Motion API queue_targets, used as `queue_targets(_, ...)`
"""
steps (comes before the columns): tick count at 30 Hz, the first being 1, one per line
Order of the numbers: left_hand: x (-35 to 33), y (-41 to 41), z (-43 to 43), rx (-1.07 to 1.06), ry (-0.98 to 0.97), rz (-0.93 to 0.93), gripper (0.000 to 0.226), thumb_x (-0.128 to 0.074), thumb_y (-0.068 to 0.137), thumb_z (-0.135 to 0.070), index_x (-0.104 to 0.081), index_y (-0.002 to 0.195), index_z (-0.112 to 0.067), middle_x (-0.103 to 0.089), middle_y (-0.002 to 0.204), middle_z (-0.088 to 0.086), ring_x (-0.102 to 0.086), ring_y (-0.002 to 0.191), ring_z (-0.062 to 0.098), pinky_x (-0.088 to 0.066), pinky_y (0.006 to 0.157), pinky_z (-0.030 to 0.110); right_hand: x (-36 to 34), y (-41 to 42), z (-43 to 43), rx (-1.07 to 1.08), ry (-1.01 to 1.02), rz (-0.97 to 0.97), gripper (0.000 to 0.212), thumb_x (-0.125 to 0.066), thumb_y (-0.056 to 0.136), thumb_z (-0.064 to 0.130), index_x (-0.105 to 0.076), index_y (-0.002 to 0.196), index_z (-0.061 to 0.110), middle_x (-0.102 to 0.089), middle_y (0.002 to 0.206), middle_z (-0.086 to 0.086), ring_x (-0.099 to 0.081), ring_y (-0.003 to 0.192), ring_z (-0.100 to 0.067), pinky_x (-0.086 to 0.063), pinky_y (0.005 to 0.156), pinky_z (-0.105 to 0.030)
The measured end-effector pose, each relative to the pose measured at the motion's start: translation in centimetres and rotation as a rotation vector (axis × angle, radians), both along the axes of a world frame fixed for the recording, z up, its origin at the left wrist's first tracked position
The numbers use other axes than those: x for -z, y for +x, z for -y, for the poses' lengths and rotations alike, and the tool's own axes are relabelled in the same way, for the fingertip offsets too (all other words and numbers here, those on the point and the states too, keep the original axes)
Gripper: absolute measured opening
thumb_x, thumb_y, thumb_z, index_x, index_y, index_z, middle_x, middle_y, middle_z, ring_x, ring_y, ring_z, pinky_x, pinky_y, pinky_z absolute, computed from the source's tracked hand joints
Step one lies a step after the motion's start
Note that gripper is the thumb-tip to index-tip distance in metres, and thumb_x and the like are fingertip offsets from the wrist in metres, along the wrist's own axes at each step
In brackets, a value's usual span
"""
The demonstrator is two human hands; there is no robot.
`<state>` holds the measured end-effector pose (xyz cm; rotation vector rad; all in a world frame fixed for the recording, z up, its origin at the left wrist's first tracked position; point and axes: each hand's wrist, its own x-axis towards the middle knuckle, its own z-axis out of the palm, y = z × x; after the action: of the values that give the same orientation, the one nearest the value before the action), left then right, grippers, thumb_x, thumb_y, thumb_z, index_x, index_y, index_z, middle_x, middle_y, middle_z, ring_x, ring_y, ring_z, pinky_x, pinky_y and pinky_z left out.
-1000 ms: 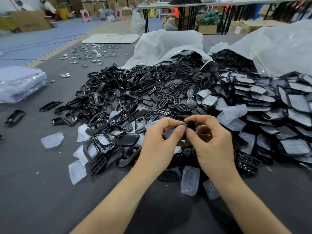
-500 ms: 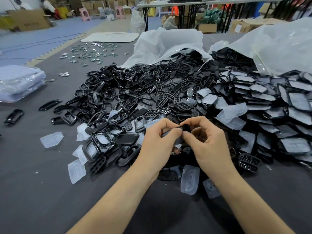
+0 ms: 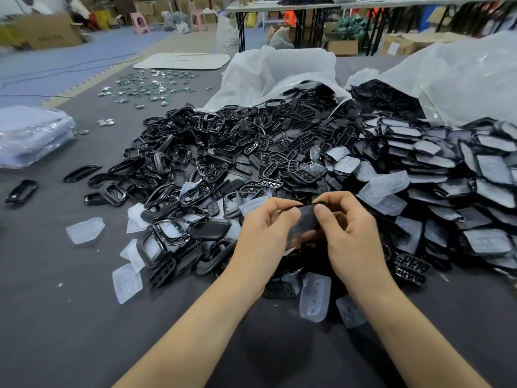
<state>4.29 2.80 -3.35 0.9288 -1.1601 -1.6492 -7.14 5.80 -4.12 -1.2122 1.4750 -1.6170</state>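
Pinching a small, flat, dark plastic panel [image 3: 306,224] at its top edge, the left hand [image 3: 265,231] and right hand [image 3: 354,233] each have a grip grasping it, raised above the heap of black plastic frames [image 3: 212,152] on the grey surface [image 3: 84,317]. Uneven thumb pressure could likely flick it loose and lose it among lookalike parts.

A blue floor mat [image 3: 70,68] fills the upper left of the frame, with a large cardboard box [image 3: 47,35] and two pink stools [image 3: 139,23] behind it. At top centre stands a black-legged table [image 3: 251,7], with more boxes [image 3: 342,47] under it. The light is even.
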Motion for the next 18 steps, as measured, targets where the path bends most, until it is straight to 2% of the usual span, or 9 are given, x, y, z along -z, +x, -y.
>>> queue_targets(3,0.0,-0.08,-0.1,-0.034,-0.038,0.038,0.012,-0.052,0.096,-0.004,-0.064,0.092,-0.002,-0.07,0.085,0.013,-0.071,0.078,0.018,-0.058,0.07,0.027,0.2,0.09,0.0,0.051,-0.009,-0.087,0.015,-0.053,0.094,0.007,-0.059,0.087,0.02,-0.061,0.075,0.004,-0.057,0.061,0.001,-0.046,0.054,-0.013)
queue_targets(6,-0.16,0.0,-0.16,-0.044,-0.048,0.054,0.014,-0.053,0.096,-0.004,-0.064,0.088,-0.003,-0.07,0.081,0.011,-0.071,0.076,0.017,-0.059,0.067,0.027,0.34,0.1,0.0,0.084,-0.015,-0.145,0.015,-0.055,0.093,0.01,-0.059,0.087,0.023,-0.062,0.075,0.007,-0.058,0.067,-0.007,-0.05,0.061,-0.021)
queue_targets(8,-0.29,0.08,-0.22,-0.036,-0.057,0.065,0.016,-0.052,0.097,-0.004,-0.064,0.087,-0.004,-0.071,0.075,0.007,-0.071,0.071,0.016,-0.058,0.062,0.025,0.28,0.1,-0.05,0.079,-0.014,-0.121,0.015,-0.056,0.093,0.01,-0.06,0.086,0.023,-0.063,0.075,0.006,-0.06,0.069,-0.012,-0.051,0.06,-0.022)
queue_targets(11,-0.53,0.18,-0.34,-0.012,-0.061,0.069,0.018,-0.051,0.098,-0.004,-0.064,0.085,-0.006,-0.072,0.069,0.003,-0.071,0.062,0.017,-0.056,0.055,0.022,0.01,0.08,-0.13,0.05,-0.023,-0.017,0.014,-0.057,0.092,0.008,-0.062,0.084,0.018,-0.063,0.07,0.01,-0.059,0.063,-0.002,-0.049,0.054,-0.015)
queue_targets(15,-0.6,0.25,-0.32,-0.013,-0.068,0.067,0.018,-0.051,0.098,-0.006,-0.065,0.087,-0.003,-0.072,0.07,0.004,-0.072,0.062,0.019,-0.056,0.056,0.021,-0.12,-0.16,-0.04,0.008,-0.012,0.038,0.008,-0.064,0.088,0.011,-0.065,0.083,0.017,-0.063,0.068,0.008,-0.06,0.064,-0.008,-0.054,0.058,-0.022)
queue_targets(18,-0.53,0.2,-0.29,-0.001,-0.066,0.069,0.017,-0.051,0.098,-0.007,-0.064,0.089,-0.002,-0.072,0.07,0.005,-0.071,0.06,0.019,-0.056,0.054,0.021,0.06,-0.19,0.14,0.017,0.002,0.07,0.012,-0.064,0.088,0.007,-0.065,0.082,0.017,-0.062,0.067,0.008,-0.059,0.065,-0.008,-0.054,0.06,-0.025)
